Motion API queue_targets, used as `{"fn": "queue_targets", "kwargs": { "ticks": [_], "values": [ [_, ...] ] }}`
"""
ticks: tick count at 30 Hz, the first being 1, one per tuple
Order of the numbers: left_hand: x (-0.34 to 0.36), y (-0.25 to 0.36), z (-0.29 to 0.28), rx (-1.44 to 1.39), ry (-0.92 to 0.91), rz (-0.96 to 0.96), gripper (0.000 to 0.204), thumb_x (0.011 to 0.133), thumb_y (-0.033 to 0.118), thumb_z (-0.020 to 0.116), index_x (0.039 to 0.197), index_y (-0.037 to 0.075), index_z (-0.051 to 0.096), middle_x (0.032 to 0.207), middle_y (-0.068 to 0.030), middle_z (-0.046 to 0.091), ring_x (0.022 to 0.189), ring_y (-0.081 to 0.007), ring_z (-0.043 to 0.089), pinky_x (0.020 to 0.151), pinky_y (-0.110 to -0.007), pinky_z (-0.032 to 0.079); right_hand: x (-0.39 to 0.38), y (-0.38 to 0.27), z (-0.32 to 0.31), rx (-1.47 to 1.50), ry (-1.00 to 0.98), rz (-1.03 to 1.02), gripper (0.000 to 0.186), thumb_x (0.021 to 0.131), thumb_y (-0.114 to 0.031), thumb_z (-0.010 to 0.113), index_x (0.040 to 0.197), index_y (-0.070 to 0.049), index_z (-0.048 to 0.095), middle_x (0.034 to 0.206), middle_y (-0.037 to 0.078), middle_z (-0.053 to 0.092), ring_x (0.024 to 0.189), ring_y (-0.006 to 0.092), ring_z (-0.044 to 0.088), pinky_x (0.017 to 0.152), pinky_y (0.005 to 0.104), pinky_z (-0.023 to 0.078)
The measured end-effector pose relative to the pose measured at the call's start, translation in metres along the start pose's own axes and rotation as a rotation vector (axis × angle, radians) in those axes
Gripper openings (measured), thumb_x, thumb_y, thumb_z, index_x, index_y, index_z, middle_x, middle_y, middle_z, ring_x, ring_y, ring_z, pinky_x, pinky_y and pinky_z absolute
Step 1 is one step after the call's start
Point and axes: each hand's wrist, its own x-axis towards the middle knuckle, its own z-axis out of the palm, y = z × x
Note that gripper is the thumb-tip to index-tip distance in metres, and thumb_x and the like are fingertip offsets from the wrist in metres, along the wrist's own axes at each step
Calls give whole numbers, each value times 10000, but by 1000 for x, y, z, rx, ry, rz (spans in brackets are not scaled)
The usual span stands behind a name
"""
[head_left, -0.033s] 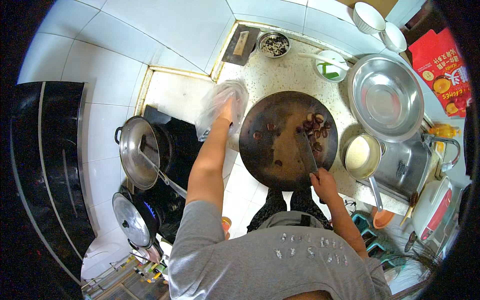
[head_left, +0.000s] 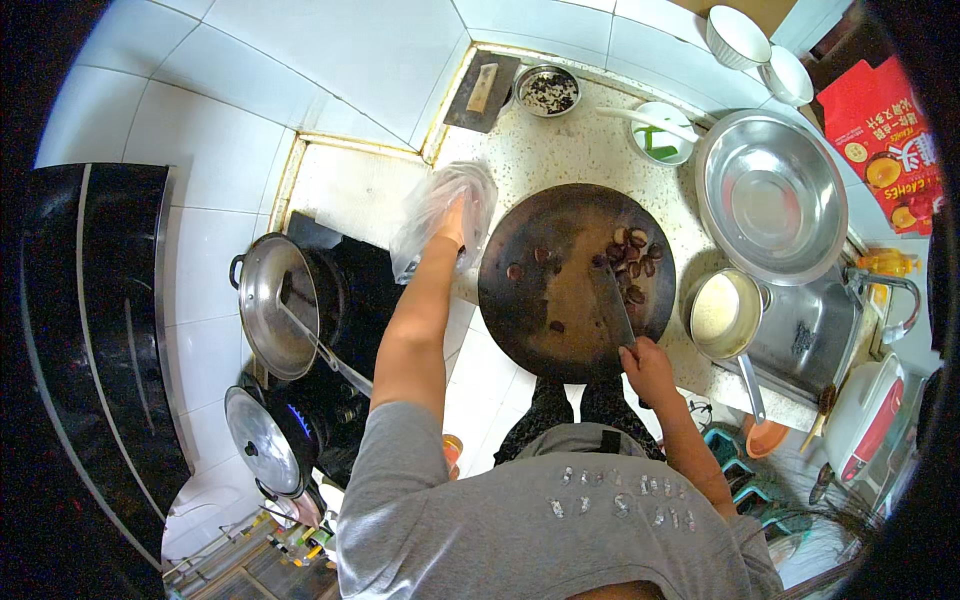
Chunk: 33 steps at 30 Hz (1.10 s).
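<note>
My right hand [head_left: 652, 372] is closed around the handle of a kitchen knife [head_left: 616, 312], its blade pointing away across a round dark chopping board [head_left: 520, 340]. Near the blade's tip lies a heap of dark brown food pieces [head_left: 628, 258], some with paler faces. A few single pieces are scattered on the board's left half. My left hand [head_left: 455, 222] is inside a clear plastic bag [head_left: 425, 222] on the counter, left of the board. The bag hides its fingers, so what they hold cannot be made out.
At left, a wok [head_left: 278, 335] holding a spatula and a lidded pot [head_left: 262, 440] stand on the black stove, with blue flame by the pot. A steel basin [head_left: 772, 195] and a saucepan [head_left: 722, 315] flank the sink [head_left: 815, 335]. Behind the board are a bowl [head_left: 548, 92] and a plate [head_left: 660, 135].
</note>
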Motion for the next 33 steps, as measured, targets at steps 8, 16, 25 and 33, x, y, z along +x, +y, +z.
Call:
{"fn": "queue_targets", "kwargs": {
  "ticks": [8,16,25,33],
  "values": [
    [8,-11,-2,60,-64,172,486,863,327,636,1265,78,528,1249,-210,592,1181,-408,546,981,-480,446,2,-2,2,19,10,14,242,916,-225,606,896,16,583,864,258,619,812,466,609,714,530,480],
    [4,28,-50,157,61,246,438,838,406,658,1134,84,624,1172,-197,623,1135,-385,572,963,-485,452,4,-1,2,22,-25,56,286,928,-262,594,894,21,583,881,261,620,827,463,612,729,523,484],
    [-17,47,-64,48,-127,-44,650,856,451,628,1363,65,496,1370,-255,484,1234,-418,496,1035,-469,422,4,1,3,26,-7,57,277,925,-255,604,924,23,608,875,238,635,825,429,629,730,488,490],
    [-24,22,-37,46,-85,-17,589,911,401,565,1390,78,452,1358,-256,488,1210,-439,508,1027,-478,424,7,5,6,63,-31,93,300,926,-286,604,915,14,587,880,254,631,833,462,618,731,526,483]
  ]
}}
